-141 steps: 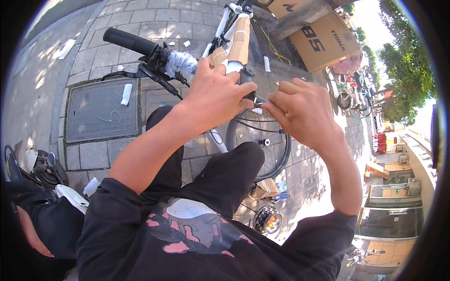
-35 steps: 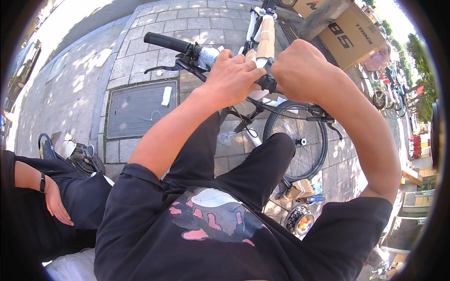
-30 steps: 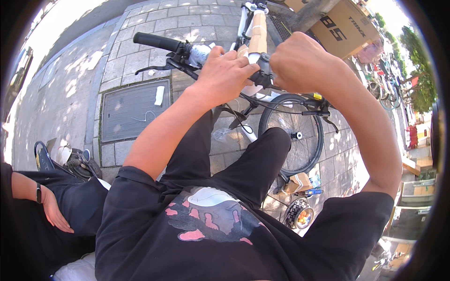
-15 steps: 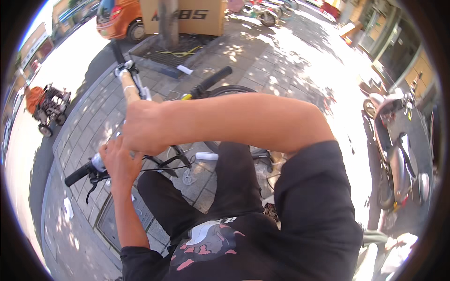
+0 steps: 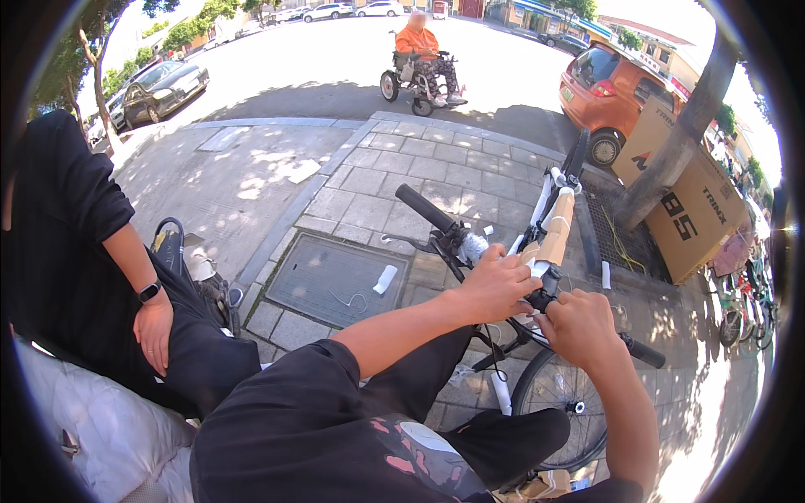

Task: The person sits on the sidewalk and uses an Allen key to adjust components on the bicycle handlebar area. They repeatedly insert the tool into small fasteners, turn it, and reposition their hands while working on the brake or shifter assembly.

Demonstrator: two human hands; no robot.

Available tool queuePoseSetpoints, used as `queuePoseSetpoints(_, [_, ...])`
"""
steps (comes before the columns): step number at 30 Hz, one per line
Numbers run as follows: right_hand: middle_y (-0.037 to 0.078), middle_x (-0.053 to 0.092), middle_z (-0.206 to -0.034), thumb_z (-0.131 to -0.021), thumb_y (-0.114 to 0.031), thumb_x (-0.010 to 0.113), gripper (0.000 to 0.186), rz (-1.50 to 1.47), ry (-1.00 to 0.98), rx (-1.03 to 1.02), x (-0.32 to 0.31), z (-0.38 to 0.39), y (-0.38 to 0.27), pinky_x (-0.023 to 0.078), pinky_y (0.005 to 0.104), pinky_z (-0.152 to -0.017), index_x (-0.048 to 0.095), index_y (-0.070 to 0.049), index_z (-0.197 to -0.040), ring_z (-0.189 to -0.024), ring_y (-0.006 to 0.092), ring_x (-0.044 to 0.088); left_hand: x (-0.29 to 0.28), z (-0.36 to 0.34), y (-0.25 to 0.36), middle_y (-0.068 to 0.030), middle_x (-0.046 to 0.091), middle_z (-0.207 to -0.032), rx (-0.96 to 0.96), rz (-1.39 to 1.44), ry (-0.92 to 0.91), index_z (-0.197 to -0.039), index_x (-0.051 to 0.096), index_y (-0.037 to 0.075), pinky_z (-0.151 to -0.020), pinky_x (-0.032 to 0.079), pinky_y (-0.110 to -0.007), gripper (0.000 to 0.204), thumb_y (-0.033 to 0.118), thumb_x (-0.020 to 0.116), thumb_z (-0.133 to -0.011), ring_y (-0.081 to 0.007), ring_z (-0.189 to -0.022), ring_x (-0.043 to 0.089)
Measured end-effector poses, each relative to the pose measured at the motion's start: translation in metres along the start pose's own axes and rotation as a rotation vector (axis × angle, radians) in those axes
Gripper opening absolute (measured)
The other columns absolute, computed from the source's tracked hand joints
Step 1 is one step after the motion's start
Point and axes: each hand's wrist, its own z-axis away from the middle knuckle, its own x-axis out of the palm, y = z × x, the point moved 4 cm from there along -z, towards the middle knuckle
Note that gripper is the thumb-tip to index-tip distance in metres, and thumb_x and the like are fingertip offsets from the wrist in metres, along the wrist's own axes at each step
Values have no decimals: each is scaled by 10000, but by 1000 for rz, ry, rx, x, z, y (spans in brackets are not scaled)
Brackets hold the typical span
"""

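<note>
A partly wrapped bicycle stands before me, its top tube covered in brown cardboard [image 5: 553, 235] and white wrapping. My left hand [image 5: 496, 289] closes its bent fingers on the middle of the handlebar, beside the white wrap. Just right of it, my right hand [image 5: 579, 327] is closed around the black part there, thumb and fingers pressed in. The two hands nearly touch, and my fingers hide the exact contact. The left handlebar grip [image 5: 423, 208] points up and left, with its brake lever [image 5: 409, 244] alongside. The right grip [image 5: 646, 352] sticks out past my right wrist.
A seated person in black [image 5: 67, 268] is close on my left. Below the handlebar is a spoked wheel [image 5: 549, 411]. A tree trunk [image 5: 683, 138] and a large cardboard box [image 5: 700, 201] stand right, near an orange car [image 5: 616, 96]. Someone sits in a wheelchair [image 5: 422, 75] on the road.
My view has swung left, bringing the seated person in. My right arm no longer crosses over the left; the right hand now sits right of the left hand.
</note>
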Motion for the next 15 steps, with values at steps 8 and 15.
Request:
queuePoseSetpoints(8, [35,749,-811,-1011,-320,741,303,35,-76,6,8,0,2,572,435,-756,784,-117,-791,-861,251,758,-4,-4,1,18,731,-1114,9,15,-70,-1357,727,219,-1083,404,-540,567,464,895,-875,-242,-1111,671])
queuePoseSetpoints(15, [45,727,-784,-942,-345,825,320,25,32,-32,13,1,3,554,433,-709,735,-115,-740,-795,259,718,-1,-2,0,14,733,-1111,12,28,-58,-1378,747,202,-1108,403,-559,601,462,908,-860,-241,-1120,675])
